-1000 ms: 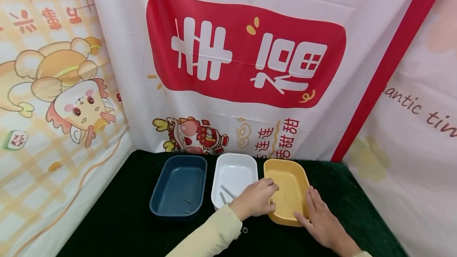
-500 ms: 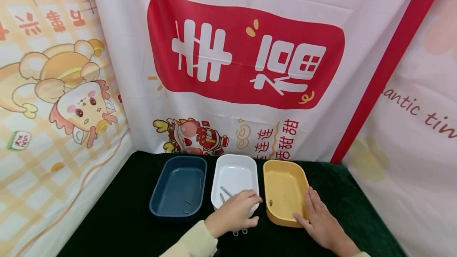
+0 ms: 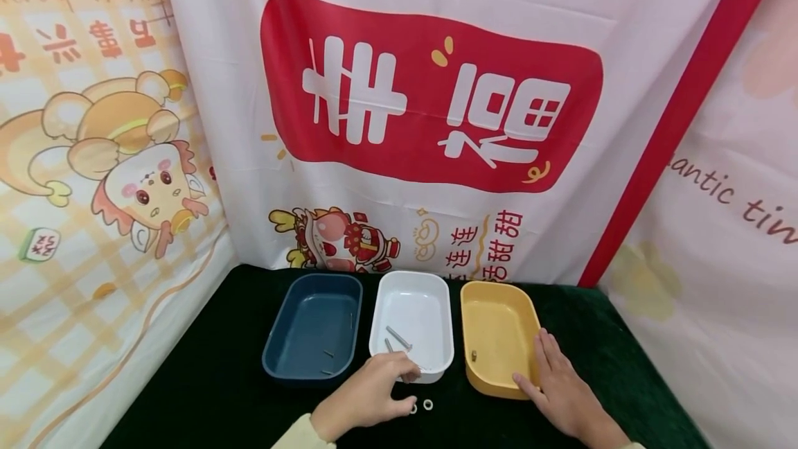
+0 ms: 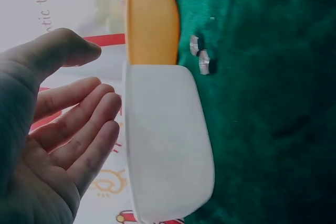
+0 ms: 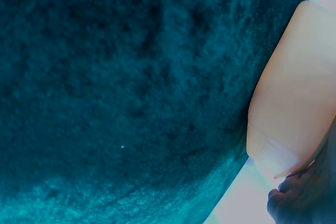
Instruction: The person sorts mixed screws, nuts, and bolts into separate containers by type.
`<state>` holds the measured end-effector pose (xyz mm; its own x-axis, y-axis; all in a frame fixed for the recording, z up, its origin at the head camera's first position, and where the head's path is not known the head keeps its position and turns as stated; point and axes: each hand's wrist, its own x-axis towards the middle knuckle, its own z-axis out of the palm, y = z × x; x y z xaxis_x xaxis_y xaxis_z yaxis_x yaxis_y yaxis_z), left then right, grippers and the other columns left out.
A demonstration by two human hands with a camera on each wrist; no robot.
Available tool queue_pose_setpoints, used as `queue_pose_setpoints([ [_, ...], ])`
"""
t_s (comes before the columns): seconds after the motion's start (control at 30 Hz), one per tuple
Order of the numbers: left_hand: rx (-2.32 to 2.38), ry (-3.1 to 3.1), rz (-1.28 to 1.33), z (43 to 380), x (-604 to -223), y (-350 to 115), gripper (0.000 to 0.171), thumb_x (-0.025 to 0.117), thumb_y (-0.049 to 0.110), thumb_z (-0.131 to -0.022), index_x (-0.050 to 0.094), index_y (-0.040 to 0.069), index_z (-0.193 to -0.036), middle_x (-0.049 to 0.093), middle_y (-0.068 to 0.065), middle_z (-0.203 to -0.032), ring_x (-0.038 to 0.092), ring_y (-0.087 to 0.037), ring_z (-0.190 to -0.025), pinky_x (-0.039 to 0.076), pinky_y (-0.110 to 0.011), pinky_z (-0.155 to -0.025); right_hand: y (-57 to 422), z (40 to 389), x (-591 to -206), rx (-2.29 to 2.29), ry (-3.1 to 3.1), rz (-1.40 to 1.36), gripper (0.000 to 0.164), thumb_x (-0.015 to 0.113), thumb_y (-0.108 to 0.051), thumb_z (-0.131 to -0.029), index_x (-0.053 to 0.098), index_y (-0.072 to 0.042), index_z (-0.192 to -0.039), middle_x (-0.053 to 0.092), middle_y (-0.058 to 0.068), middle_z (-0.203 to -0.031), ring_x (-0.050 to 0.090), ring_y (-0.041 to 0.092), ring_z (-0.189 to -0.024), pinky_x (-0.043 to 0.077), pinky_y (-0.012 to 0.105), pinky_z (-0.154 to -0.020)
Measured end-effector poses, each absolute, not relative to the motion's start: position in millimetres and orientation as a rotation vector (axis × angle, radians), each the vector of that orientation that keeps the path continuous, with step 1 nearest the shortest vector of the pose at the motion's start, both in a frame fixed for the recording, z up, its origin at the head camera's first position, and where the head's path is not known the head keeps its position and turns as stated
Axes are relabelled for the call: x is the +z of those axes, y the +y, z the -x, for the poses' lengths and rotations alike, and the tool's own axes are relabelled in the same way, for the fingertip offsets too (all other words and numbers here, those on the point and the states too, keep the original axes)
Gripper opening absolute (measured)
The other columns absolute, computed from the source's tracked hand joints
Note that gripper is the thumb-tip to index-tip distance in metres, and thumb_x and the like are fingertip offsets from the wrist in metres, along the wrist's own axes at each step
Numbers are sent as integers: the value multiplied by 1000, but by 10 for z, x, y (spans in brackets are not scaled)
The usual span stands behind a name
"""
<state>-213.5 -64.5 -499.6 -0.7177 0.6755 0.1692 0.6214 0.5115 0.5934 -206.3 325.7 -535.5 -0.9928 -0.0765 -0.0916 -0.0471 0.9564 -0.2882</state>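
My left hand (image 3: 372, 388) hovers at the near edge of the white tray (image 3: 442, 371), its fingers loosely bent and thumb apart. In the left wrist view nothing lies between the thumb and the fingers. Just beyond the thumb, two metal nuts (image 4: 204, 62) sit close together on the green cloth. My right hand (image 3: 564, 386) rests with extended fingers against the right side of the yellow tray (image 3: 499, 388). A small metal piece (image 3: 474, 356) lies inside that tray, near its left wall. Metal bolts (image 3: 399, 337) lie in the white tray, partly hidden behind my left hand.
Left of the white tray stands a dark blue tray (image 3: 312, 321) with several small thin screws (image 3: 327, 353) in it. All three trays stand in a row on the green cloth (image 3: 206, 366), before a printed fabric backdrop (image 3: 430, 89).
My left hand has moved from over the yellow tray leftward to the front of the white tray, uncovering the small piece and the nuts. The right hand stays at the yellow tray.
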Motion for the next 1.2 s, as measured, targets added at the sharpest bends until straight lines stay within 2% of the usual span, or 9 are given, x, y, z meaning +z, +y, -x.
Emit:
queue_pose_setpoints([
  [0.27,837,2628,-1113,2130,-5168,-700,26,83,20,-87,77,15,-112,75,6,-108,66,1,-93,58,-20,-82,3250,2064,-5380,-425,3015,84,109,38,-80,-99,3,-4,-170,0,19,-179,9,49,-162,21,74,-124],
  [0.63,646,2650,-1141,2169,-5354,-617,27,86,22,-84,78,18,-109,74,11,-101,63,5,-89,57,-22,-79,3245,2067,-5390,-428,3013,77,110,38,-81,-99,3,-5,-170,0,19,-179,8,48,-163,21,74,-124],
  [0.87,590,2668,-1125,2170,-5426,-563,21,87,20,-83,76,21,-101,67,13,-96,55,4,-82,53,-20,-73,3233,2074,-5376,-416,3014,78,110,39,-81,-98,4,-5,-170,-1,19,-179,7,48,-163,21,74,-125],
  [1.2,654,2639,-1140,2204,-5445,-495,15,86,14,-82,73,20,-87,65,14,-81,55,5,-72,50,-16,-66,3239,2061,-5373,-439,3004,86,110,38,-80,-99,4,-4,-170,-1,20,-178,7,49,-162,22,75,-124],
])
